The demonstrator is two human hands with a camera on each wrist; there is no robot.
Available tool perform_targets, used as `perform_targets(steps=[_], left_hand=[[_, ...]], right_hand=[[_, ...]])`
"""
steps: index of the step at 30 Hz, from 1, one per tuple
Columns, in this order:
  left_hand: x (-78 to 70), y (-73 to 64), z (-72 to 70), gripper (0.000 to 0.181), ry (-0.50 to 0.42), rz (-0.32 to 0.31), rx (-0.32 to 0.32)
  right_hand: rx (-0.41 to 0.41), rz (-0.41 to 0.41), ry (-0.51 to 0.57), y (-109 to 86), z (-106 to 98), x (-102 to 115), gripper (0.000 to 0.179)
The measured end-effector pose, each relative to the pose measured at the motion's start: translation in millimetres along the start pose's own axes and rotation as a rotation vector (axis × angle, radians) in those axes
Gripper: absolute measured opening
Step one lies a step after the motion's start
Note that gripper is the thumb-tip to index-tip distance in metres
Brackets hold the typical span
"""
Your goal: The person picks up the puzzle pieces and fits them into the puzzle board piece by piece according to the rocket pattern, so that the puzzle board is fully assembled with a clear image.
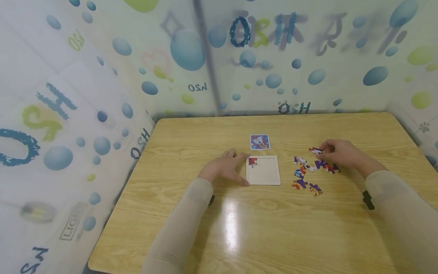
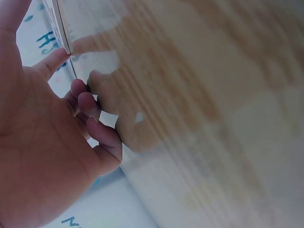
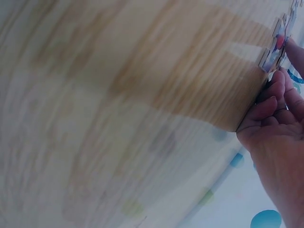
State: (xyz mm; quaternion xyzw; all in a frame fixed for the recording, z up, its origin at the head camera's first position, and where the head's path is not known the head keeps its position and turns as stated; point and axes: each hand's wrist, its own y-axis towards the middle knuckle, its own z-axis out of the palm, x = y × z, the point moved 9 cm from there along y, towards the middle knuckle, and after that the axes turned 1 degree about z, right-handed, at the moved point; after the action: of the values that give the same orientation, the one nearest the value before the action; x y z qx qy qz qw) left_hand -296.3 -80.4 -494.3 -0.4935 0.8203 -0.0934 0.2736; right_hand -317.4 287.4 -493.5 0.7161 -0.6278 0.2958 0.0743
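A square white puzzle tray (image 1: 263,175) lies on the table, with one red puzzle piece (image 1: 252,162) in its upper left corner. My left hand (image 1: 224,167) is spread at the tray's left side, index fingertip at the upper corner and thumb at the lower one. In the left wrist view, the other fingers (image 2: 104,135) bend loosely against the tabletop. To the right, my right hand (image 1: 342,152) pinches a puzzle piece (image 1: 314,150) between thumb and index finger at the top of a loose group. Its remaining fingers (image 3: 266,109) are curled down on the table.
Several loose purple, orange and white puzzle pieces (image 1: 301,184) lie between the tray and my right hand. A small square picture card (image 1: 260,142) with a cartoon figure lies behind the tray. The wooden table (image 1: 273,228) meets patterned walls (image 1: 246,76) behind and on the left.
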Motion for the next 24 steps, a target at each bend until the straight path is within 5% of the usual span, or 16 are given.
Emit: perform_targets(steps=[11, 16, 24], left_hand=[[3.2, 1.1, 2.8, 0.112, 0.009, 0.007, 0.003], [2.4, 0.1, 2.8, 0.112, 0.005, 0.004, 0.000], [1.0, -1.2, 0.2, 0.111, -0.003, 0.006, -0.007]], right_hand=[[0.008, -0.013, 0.005, 2.3, -12.3, 12.0, 0.053], [-0.008, -0.103, 0.015, 9.0, -7.9, 53.9, 0.046], [0.014, -0.215, 0.086, 20.7, 27.7, 128.7, 0.033]])
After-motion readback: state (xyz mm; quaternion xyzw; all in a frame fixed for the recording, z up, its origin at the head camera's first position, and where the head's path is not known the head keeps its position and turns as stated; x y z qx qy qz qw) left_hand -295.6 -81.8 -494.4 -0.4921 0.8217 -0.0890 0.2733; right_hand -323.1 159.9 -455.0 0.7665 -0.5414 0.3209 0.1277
